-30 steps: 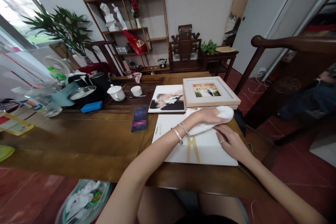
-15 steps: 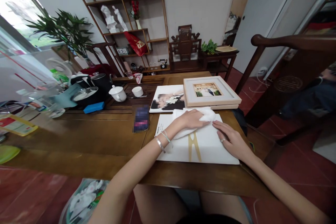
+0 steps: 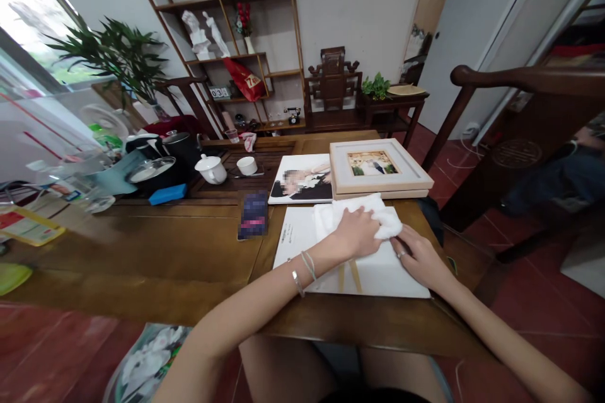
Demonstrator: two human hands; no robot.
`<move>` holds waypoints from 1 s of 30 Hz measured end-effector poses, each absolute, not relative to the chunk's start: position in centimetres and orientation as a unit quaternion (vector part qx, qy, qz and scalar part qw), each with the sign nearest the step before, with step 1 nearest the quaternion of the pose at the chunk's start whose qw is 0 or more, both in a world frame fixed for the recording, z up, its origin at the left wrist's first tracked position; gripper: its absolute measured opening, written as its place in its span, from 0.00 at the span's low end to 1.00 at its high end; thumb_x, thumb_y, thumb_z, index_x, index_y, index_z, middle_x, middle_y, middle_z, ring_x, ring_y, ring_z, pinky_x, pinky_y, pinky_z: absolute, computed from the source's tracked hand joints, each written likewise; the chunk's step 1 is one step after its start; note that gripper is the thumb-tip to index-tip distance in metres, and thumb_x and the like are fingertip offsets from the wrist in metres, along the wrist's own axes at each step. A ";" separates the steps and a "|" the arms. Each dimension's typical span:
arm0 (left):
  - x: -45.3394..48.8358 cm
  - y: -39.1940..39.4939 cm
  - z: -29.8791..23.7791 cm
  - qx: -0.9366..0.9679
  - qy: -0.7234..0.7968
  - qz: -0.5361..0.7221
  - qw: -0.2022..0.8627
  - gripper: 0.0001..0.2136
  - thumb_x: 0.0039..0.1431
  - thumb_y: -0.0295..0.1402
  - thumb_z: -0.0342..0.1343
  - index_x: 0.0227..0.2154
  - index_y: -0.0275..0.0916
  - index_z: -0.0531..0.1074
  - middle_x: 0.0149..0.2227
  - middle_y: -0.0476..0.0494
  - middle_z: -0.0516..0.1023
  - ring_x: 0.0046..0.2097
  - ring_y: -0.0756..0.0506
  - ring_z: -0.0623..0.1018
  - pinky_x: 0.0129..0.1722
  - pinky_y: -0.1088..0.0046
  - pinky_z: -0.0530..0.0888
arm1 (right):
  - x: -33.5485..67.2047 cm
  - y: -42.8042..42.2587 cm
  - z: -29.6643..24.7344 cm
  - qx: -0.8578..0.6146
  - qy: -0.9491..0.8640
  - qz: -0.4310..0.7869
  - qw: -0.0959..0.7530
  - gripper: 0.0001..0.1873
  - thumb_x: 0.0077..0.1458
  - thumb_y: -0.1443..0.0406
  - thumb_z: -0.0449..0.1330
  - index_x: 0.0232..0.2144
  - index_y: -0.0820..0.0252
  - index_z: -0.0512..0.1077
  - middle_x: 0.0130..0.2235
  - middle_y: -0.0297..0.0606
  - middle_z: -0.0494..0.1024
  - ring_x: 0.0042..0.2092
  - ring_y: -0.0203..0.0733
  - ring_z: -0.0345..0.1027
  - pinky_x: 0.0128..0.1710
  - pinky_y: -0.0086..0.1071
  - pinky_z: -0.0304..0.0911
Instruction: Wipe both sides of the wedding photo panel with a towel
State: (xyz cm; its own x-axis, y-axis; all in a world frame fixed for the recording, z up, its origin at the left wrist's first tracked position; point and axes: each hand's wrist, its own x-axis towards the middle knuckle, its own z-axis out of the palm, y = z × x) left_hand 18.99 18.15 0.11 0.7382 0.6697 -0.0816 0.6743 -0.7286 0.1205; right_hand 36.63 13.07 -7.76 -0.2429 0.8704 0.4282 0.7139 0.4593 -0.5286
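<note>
A white album (image 3: 378, 274) with a gold mark on its cover lies flat on the wooden table (image 3: 155, 252) in front of me. My left hand (image 3: 355, 234) presses a white cloth (image 3: 373, 214) onto the cover, fingers curled over it. Beside it my right hand (image 3: 420, 253) lies flat on the album's right part, fingers stretched out, a ring on one finger. Just behind the album stands a stack of framed photos (image 3: 378, 170), with a flat photo print (image 3: 302, 179) to its left.
A phone (image 3: 253, 215) lies left of the album. Further left are a teapot (image 3: 210, 169), a cup (image 3: 246, 165), kettles (image 3: 182, 145), a blue sponge (image 3: 165, 194). Wooden shelves (image 3: 246, 44) and a chair (image 3: 333, 85) line the back wall. A person sits at far right (image 3: 558, 176).
My left hand slid the cloth from the album's far right corner leftward, then back toward me beside the right hand. The right hand has stayed flat on the cover.
</note>
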 end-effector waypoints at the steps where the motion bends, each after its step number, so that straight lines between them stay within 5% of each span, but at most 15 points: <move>1: 18.5 17.5 0.0 0.930 0.361 -0.020 0.064 0.16 0.60 0.34 0.50 0.46 0.32 0.73 0.56 0.29 0.68 0.59 0.30 0.64 0.55 0.46 0.62 | 36.7 13.1 -7.9 -0.504 -0.781 0.114 0.351 0.18 0.59 0.67 0.49 0.49 0.56 0.72 0.51 0.45 0.75 0.55 0.51 0.66 0.54 0.47 0.64; 11: 15.4 4.7 -0.5 0.970 0.239 -0.036 0.032 0.17 0.59 0.40 0.51 0.46 0.37 0.76 0.65 0.33 0.55 0.65 0.24 0.50 0.57 0.37 0.55 | 37.1 13.3 -9.1 -0.499 -0.760 0.151 0.387 0.20 0.59 0.66 0.50 0.52 0.52 0.71 0.56 0.41 0.72 0.59 0.50 0.63 0.59 0.53 0.59; 21: 17.5 13.4 -1.0 0.923 0.382 -0.053 0.014 0.17 0.58 0.37 0.53 0.48 0.36 0.74 0.66 0.35 0.52 0.66 0.27 0.50 0.57 0.36 0.56 | 37.0 13.3 -9.1 -0.502 -0.765 0.125 0.383 0.20 0.59 0.68 0.49 0.51 0.56 0.71 0.55 0.45 0.73 0.58 0.50 0.64 0.59 0.52 0.60; 30: 16.7 4.2 -1.1 0.965 0.257 -0.043 -0.009 0.14 0.59 0.39 0.52 0.44 0.43 0.78 0.66 0.38 0.53 0.64 0.20 0.52 0.53 0.33 0.57 | 37.1 13.3 -9.0 -0.499 -0.762 0.150 0.385 0.20 0.59 0.66 0.50 0.52 0.52 0.70 0.56 0.41 0.73 0.59 0.49 0.64 0.59 0.53 0.60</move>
